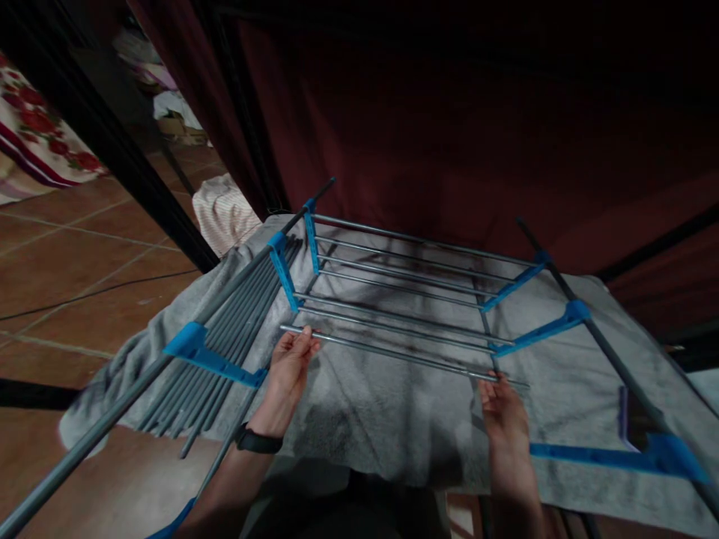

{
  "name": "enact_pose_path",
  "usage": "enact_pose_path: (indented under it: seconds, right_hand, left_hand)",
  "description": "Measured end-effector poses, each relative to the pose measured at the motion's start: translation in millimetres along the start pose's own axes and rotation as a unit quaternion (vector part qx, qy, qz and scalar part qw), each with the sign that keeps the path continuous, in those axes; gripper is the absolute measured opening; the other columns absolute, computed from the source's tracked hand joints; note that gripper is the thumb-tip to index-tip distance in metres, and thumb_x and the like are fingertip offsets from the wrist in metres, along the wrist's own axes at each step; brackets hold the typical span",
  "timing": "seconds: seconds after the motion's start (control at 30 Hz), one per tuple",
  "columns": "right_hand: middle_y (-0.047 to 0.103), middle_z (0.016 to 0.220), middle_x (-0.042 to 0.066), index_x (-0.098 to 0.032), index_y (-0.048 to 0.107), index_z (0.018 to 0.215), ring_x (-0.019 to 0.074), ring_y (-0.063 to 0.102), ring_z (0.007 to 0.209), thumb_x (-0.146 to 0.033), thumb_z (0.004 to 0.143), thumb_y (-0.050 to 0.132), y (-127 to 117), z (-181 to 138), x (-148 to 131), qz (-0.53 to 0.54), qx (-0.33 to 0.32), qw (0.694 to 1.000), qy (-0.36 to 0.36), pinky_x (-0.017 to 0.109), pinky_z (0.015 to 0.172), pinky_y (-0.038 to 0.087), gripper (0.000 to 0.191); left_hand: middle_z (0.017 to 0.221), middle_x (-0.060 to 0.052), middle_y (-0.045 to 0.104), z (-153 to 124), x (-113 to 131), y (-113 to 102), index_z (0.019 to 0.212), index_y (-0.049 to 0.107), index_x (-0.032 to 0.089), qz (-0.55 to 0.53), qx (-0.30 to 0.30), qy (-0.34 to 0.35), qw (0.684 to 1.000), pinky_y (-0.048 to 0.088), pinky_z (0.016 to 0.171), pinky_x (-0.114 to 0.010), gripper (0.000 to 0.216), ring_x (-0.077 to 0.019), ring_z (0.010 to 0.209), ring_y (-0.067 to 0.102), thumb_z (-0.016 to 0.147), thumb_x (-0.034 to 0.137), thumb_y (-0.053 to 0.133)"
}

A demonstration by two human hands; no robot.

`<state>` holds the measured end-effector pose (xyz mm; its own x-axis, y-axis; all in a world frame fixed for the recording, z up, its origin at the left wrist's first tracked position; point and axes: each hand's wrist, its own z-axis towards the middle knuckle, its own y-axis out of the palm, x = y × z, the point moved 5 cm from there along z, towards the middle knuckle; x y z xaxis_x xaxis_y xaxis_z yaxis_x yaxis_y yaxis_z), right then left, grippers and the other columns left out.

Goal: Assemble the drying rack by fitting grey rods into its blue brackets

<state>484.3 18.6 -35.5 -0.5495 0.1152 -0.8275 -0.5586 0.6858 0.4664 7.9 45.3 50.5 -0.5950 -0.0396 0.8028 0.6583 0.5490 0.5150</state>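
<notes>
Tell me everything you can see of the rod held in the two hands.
The rod is thin, straight and grey, with a metallic sheen. The left hand and right hand hold it near its ends, a short length sticking out past each. It runs crosswise over the grey blanket, nearer the viewer than the similar rungs. Whether it touches anything else is unclear.

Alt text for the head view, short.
Two bare hands, left and right, hold a grey rod near its ends, in front of crossbars already in a blue-bracketed rack. The rack stands over a grey blanket; loose rods lie side by side on the left.
</notes>
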Motion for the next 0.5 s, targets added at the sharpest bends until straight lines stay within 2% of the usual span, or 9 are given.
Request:
enact_pose_path:
  seconds: [0.13,0.3,0.43,0.5]
  right_hand:
    - [0.076,0.079,-0.003,-0.023,0.066,0.076,0.0117,0.073,0.071,-0.019,0.07,0.081,26,-14,-9,0.017,0.005,1.0,0.008,0.023,0.069,0.063,0.016]
    - [0.077,0.083,-0.003,-0.023,0.064,0.076,0.0113,0.073,0.073,-0.019,0.069,0.084,63,-20,-24,0.048,-0.03,0.998,-0.007,0.025,0.075,0.062,0.021]
    - [0.077,0.085,-0.002,-0.023,0.067,0.085,0.0117,0.073,0.074,-0.023,0.073,0.083,88,-18,-35,0.052,-0.076,0.996,-0.015,0.025,0.073,0.061,0.019]
    - [0.077,0.084,-0.003,-0.023,0.067,0.087,0.0114,0.072,0.074,-0.023,0.074,0.082,99,-16,-39,0.054,-0.09,0.994,-0.02,0.024,0.073,0.061,0.02]
  left_hand:
    - [0.063,0.002,0.068,6,0,-8,0.064,0.061,0.016,-0.004,0.031,-0.016,0.999,0.056,0.062,-0.019,0.034,-0.0098,0.061,0.065,0.057,0.023,0.093]
    - [0.059,0.002,0.066,17,2,-14,0.062,0.058,0.015,0.002,0.075,-0.038,0.996,0.057,0.06,-0.019,0.024,-0.0115,0.059,0.067,0.069,0.008,0.079]
    - [0.057,0.002,0.066,17,5,-17,0.06,0.059,0.016,0.013,0.108,-0.052,0.993,0.058,0.058,-0.019,0.023,-0.0121,0.06,0.067,0.074,0.005,0.073]
    - [0.056,0.001,0.066,17,6,-18,0.06,0.061,0.016,0.03,0.096,-0.048,0.994,0.058,0.057,-0.019,0.022,-0.0121,0.061,0.067,0.074,0.008,0.075]
